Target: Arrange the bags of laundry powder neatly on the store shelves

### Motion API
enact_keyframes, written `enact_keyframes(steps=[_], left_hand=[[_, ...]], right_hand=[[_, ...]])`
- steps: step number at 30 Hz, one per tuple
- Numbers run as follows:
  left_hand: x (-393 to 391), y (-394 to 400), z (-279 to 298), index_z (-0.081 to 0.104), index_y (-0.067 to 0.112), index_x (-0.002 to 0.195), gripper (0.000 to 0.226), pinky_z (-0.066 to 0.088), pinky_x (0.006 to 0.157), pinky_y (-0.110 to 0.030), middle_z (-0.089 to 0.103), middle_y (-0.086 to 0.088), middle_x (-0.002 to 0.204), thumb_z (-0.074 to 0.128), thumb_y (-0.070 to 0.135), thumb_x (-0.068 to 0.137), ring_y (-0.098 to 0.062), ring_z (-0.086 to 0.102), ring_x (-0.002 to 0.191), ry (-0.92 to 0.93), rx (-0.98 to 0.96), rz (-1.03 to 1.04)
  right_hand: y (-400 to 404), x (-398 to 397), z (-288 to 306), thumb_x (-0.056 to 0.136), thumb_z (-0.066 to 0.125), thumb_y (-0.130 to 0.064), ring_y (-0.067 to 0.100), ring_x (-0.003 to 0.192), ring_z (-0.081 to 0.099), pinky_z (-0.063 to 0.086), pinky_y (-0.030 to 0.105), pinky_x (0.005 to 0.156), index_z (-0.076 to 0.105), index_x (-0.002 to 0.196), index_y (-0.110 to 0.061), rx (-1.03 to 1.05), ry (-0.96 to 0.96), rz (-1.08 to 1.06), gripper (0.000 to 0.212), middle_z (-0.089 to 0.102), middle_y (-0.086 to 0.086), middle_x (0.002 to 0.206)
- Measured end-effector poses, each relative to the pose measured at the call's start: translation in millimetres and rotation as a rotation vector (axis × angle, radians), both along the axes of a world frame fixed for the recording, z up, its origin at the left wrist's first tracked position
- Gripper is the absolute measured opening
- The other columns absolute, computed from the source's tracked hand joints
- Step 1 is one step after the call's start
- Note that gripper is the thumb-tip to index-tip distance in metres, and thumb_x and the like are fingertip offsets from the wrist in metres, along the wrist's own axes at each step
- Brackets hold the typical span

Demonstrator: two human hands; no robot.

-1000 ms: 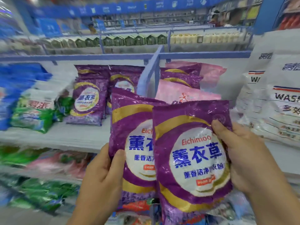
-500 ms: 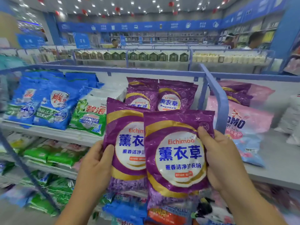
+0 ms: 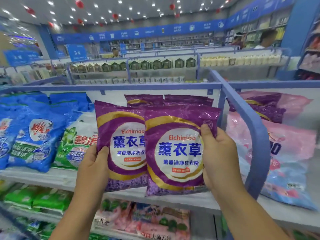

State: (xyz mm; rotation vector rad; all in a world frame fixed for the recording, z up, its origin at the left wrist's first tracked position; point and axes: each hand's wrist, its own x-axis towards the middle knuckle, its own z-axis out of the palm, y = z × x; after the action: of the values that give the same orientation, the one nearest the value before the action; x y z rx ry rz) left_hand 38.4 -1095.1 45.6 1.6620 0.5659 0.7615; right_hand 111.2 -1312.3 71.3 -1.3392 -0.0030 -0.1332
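Observation:
I hold two purple laundry powder bags upright in front of the top shelf point(image 3: 57, 177). My left hand point(image 3: 94, 166) grips the lower left edge of the left purple bag point(image 3: 123, 134). My right hand point(image 3: 219, 157) grips the right edge of the right purple bag point(image 3: 174, 153), which overlaps the left one in front. Behind them, more purple bags point(image 3: 187, 99) stand at the back of the same shelf bay, mostly hidden.
Blue bags point(image 3: 36, 135) and a green-and-white bag point(image 3: 78, 142) lie to the left on the shelf. A blue divider rail point(image 3: 249, 123) curves down on the right, with pink bags point(image 3: 290, 153) beyond it. Lower shelves hold green bags point(image 3: 38, 200) and pink bags point(image 3: 142, 217). People stand far back.
Both hands have lifted the two purple bags up and toward the shelf bay. My view has tilted up and shifted left, so the blue bags and the store ceiling show now.

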Motion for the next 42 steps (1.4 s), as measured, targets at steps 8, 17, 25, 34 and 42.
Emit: enact_keyframes(steps=[8, 17, 25, 34, 42], left_hand=[[78, 34, -27, 0.066, 0.018, 0.094, 0.023, 0.048, 0.060, -0.030, 0.071, 0.002, 0.083, 0.045, 0.024, 0.103, -0.017, 0.066, 0.076, 0.098, 0.080, -0.076], [80, 68, -51, 0.028, 0.026, 0.151, 0.073, 0.033, 0.114, -0.037, 0.032, -0.006, 0.153, 0.070, 0.025, 0.092, -0.023, 0.034, 0.141, -0.011, 0.461, -0.140], [95, 73, -73, -0.041, 0.067, 0.125, 0.114, 0.000, 0.123, -0.059, -0.055, 0.006, 0.149, 0.053, 0.090, 0.066, -0.029, -0.037, 0.148, 0.420, 1.086, -0.549], [115, 78, -66, -0.029, 0.062, 0.143, 0.121, 0.010, 0.120, -0.064, -0.036, 0.002, 0.162, 0.039, 0.101, 0.050, -0.032, -0.023, 0.153, 0.401, 1.131, -0.639], [98, 71, -68, -0.013, 0.045, 0.157, 0.106, -0.006, 0.123, -0.060, -0.031, -0.002, 0.165, 0.046, 0.085, 0.079, -0.028, -0.027, 0.153, 0.371, 1.109, -0.634]], right_hand=[[10, 57, -10, 0.103, 0.052, -0.033, 0.024, 0.069, 0.070, 0.057, 0.038, 0.061, 0.064, 0.083, -0.017, -0.144, 0.054, -0.312, 0.029, 0.072, 0.005, 0.079], [62, 107, -53, 0.095, 0.064, -0.024, 0.023, 0.118, 0.058, 0.049, 0.022, 0.093, 0.027, 0.154, -0.017, -0.601, 0.028, -0.338, 0.070, 0.046, 0.009, 0.145], [69, 55, -97, 0.096, 0.052, -0.059, 0.021, 0.153, -0.024, -0.001, 0.046, 0.124, 0.008, 0.157, -0.050, -1.525, -0.018, 0.118, 0.076, -0.023, -0.002, 0.167], [89, 54, -106, 0.101, 0.031, -0.062, 0.024, 0.154, -0.023, 0.003, 0.057, 0.121, -0.014, 0.157, -0.042, -1.633, 0.134, -0.053, 0.074, -0.025, 0.004, 0.167], [77, 20, -100, 0.100, 0.035, -0.064, 0.019, 0.155, -0.018, -0.002, 0.049, 0.126, -0.001, 0.160, -0.040, -1.526, 0.127, 0.023, 0.074, -0.017, -0.003, 0.169]])
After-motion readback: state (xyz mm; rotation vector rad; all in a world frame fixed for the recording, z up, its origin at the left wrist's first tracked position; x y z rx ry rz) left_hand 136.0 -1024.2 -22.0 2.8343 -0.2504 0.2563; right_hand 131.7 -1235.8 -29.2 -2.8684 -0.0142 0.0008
